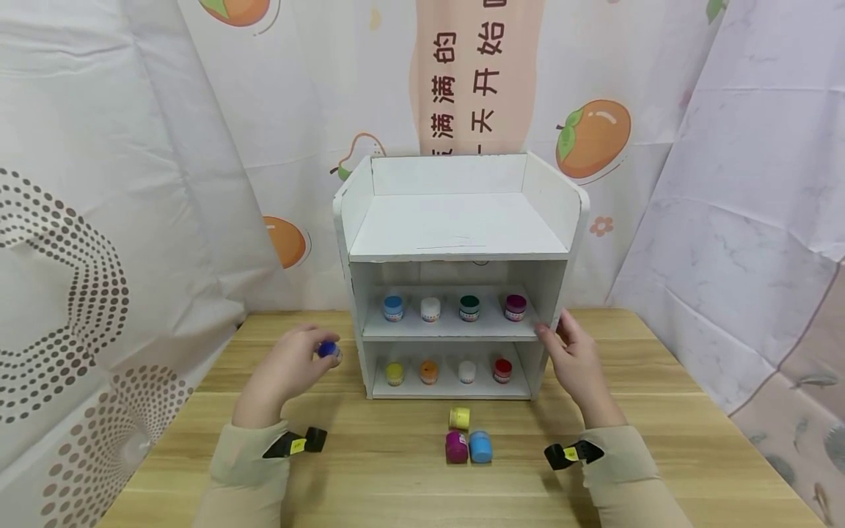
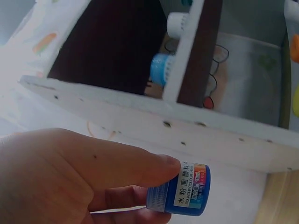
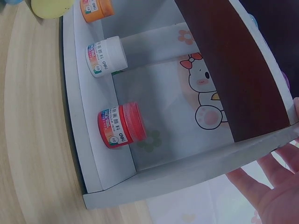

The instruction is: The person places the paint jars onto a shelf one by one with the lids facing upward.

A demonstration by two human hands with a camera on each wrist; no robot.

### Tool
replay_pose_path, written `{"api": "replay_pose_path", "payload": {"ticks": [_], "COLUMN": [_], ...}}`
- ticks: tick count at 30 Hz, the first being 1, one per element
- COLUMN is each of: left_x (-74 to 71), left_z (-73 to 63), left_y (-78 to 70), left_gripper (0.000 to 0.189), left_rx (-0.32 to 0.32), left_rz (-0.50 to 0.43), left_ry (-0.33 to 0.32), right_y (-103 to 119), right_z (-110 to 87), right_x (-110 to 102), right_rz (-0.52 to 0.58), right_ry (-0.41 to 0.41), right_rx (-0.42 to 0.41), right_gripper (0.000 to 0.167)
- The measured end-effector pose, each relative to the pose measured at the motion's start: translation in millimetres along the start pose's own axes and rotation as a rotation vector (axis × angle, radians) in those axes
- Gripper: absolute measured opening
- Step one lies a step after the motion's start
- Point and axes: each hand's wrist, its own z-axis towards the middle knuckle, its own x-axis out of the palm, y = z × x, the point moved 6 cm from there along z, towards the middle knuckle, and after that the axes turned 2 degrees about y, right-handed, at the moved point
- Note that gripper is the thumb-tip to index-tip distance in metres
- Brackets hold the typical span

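Your left hand (image 1: 287, 370): thumb and fingers pinch the dark-blue jar (image 2: 192, 189), near the left side of the white shelf (image 1: 458, 227). Upper tier, left to right: light-blue jar (image 1: 393, 309), white jar (image 1: 430, 309), green jar (image 1: 469, 309), purple jar (image 1: 516, 308). Lower: yellow jar (image 1: 394, 374), orange jar (image 1: 429, 372), second white jar (image 1: 467, 372), red jar (image 3: 121, 125). Table (image 1: 370, 469), in front: loose purple jar (image 1: 456, 447), loose yellow jar (image 1: 459, 418), loose light-blue jar (image 1: 480, 446). Your right hand (image 1: 577, 367) grips the right side panel (image 1: 553, 293), thumb inward, fingers outside.

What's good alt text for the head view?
A person's left-hand grip holds a dark blue paint jar beside a white shelf displaying two rows of four jars; the right-hand grip holds the shelf's side. Three more jars are on the table.
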Motion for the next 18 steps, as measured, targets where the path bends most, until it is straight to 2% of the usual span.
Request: {"api": "replay_pose_path", "payload": {"ticks": [7, 12, 18], "left_x": [-3.7, -5.1, 3.6], "left_z": [-5.1, -7.9, -6.6], "left_y": [-13.7, -24.0, -36.7], "left_gripper": [0.024, 0.022, 0.024], "left_rx": [0.035, 0.091, 0.150], "left_rz": [0.009, 0.000, 0.008], "left_ry": [0.006, -0.008, 0.012], "right_y": [1, 2, 3], "right_z": [-0.1, -0.8, -1.6], "right_x": [0, 0, 0], "right_rz": [0.002, -0.005, 0.014], "right_ry": [-0.001, -0.001, 0.006], "right_rx": [0.002, 0.006, 0.014], "right_gripper": [0.050, 0.050, 0.052]}}
